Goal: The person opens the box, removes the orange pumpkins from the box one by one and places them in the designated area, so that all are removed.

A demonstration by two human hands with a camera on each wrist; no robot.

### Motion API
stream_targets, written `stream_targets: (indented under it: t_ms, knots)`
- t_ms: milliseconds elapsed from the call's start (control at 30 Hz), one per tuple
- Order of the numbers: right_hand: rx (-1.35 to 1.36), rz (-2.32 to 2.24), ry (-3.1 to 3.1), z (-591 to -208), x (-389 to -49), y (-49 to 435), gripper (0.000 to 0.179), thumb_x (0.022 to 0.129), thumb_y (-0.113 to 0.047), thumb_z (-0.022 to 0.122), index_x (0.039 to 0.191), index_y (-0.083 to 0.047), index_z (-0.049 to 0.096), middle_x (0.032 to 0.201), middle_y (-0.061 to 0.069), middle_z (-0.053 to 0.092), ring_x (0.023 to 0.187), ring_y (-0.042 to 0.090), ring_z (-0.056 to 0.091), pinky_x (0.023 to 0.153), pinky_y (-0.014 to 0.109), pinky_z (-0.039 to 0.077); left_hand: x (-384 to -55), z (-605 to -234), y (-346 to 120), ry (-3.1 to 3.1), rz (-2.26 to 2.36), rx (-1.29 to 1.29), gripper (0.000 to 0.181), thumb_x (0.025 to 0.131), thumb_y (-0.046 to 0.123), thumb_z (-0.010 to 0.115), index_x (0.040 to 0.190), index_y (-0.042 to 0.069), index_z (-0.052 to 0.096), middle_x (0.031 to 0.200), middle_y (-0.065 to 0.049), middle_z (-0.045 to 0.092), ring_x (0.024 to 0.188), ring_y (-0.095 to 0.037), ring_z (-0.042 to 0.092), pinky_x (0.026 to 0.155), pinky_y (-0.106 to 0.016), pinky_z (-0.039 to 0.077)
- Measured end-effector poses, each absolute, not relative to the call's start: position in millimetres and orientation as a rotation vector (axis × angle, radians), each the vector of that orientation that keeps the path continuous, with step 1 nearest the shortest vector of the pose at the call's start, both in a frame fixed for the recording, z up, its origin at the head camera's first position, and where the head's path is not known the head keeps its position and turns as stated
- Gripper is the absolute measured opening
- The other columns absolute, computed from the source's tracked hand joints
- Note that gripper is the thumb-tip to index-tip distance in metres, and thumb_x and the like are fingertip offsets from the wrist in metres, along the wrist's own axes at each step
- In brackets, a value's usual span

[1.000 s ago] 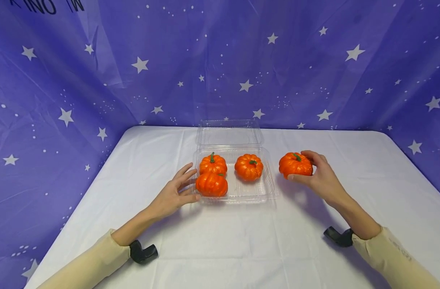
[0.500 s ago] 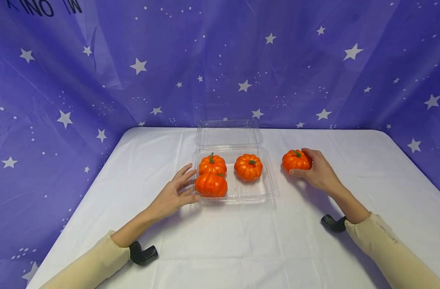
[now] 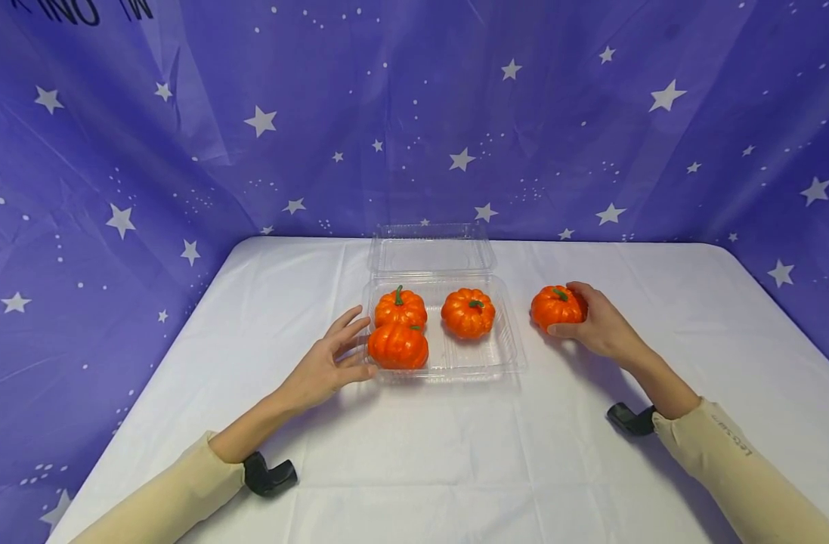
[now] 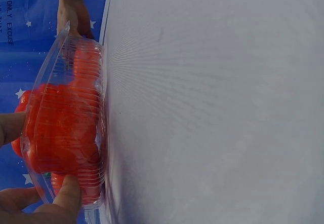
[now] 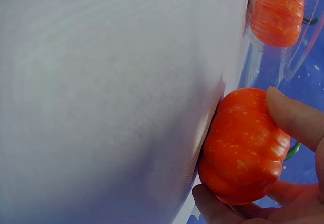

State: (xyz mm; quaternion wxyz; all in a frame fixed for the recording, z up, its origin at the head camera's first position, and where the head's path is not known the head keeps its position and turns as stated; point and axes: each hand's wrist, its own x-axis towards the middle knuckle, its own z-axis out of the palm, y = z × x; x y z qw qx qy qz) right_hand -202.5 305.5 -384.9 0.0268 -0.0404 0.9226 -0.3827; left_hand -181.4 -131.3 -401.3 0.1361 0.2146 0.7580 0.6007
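Note:
My right hand (image 3: 607,325) grips a small orange pumpkin (image 3: 555,308) with a green stem, to the right of a clear plastic clamshell container (image 3: 509,351). In the right wrist view that pumpkin (image 5: 245,148) sits at the tabletop, thumb on one side and fingers on the other. My left hand (image 3: 326,370) rests at the container's left side, fingers spread and loosely extended; a fingertip lies against the ribbed wall (image 4: 71,196) in the left wrist view. Inside the container are a rear left pumpkin (image 3: 399,308), a front left pumpkin (image 3: 398,347) leaning against it, and a right pumpkin (image 3: 468,313).
The container's lid (image 3: 433,251) stands open toward the back of the table. A white cloth (image 3: 414,468) covers the table, and a purple curtain with stars (image 3: 414,91) hangs behind it. Black wrist-camera mounts (image 3: 270,474) stick out from both sleeves.
The right hand has shifted slightly rightward with its pumpkin, farther from the container, and the pumpkin now looks lower, at the table. The left hand and the other pumpkins have stayed put.

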Motion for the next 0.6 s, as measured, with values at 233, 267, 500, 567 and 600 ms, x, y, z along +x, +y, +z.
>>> stream_targets:
  t_ms: [233, 267, 500, 567, 600]
  knots:
    - [-0.133, -1.217, 2.83, -386.0, -202.8, 306.9, 0.08, 0.084, -0.012, 0.076, 0.144, 0.013, 0.028, 0.14, 0.034, 0.037, 0.127, 0.049, 0.038, 0.109, 0.064, 0.031, -181.3, -401.6, -131.2, 2.194, 1.741, 0.619, 0.079, 0.086, 0.007, 0.075, 0.151, -0.006, 0.031, 0.164, -0.007, 0.007, 0.14, -0.04, 0.032, 0.11, -0.037, 0.036]
    - [-0.133, -1.218, 2.83, -385.9, -202.7, 306.9, 0.081, 0.084, -0.012, 0.076, 0.144, 0.013, 0.028, 0.141, 0.034, 0.037, 0.127, 0.049, 0.038, 0.109, 0.064, 0.031, -181.3, -401.6, -131.0, 2.193, 1.743, 0.619, 0.079, 0.086, 0.007, 0.075, 0.151, -0.006, 0.031, 0.164, -0.006, 0.007, 0.14, -0.04, 0.032, 0.11, -0.037, 0.036]
    - [-0.132, -1.216, 2.797, -382.9, -201.0, 306.5, 0.09, 0.084, -0.014, 0.077, 0.149, 0.011, 0.019, 0.145, 0.036, 0.032, 0.13, 0.05, 0.035, 0.11, 0.065, 0.03, -181.6, -401.8, -130.7, 2.186, 1.747, 0.622, 0.079, 0.086, 0.006, 0.075, 0.151, -0.006, 0.031, 0.164, -0.006, 0.007, 0.14, -0.04, 0.032, 0.109, -0.036, 0.037]
    - [-0.14, -1.223, 2.789, -381.0, -200.3, 306.3, 0.096, 0.084, -0.015, 0.078, 0.151, 0.009, 0.015, 0.147, 0.037, 0.028, 0.131, 0.051, 0.033, 0.109, 0.065, 0.029, -181.8, -401.8, -131.1, 2.185, 1.748, 0.619, 0.079, 0.086, 0.006, 0.075, 0.151, -0.006, 0.031, 0.164, -0.007, 0.007, 0.14, -0.04, 0.032, 0.109, -0.035, 0.038]
    - [-0.137, -1.216, 2.792, -379.8, -199.8, 306.4, 0.098, 0.084, -0.016, 0.079, 0.152, 0.008, 0.012, 0.148, 0.037, 0.026, 0.132, 0.052, 0.032, 0.109, 0.067, 0.028, -182.0, -401.9, -131.3, 2.186, 1.748, 0.618, 0.08, 0.086, 0.006, 0.075, 0.151, -0.006, 0.031, 0.164, -0.007, 0.007, 0.14, -0.04, 0.033, 0.108, -0.035, 0.038]
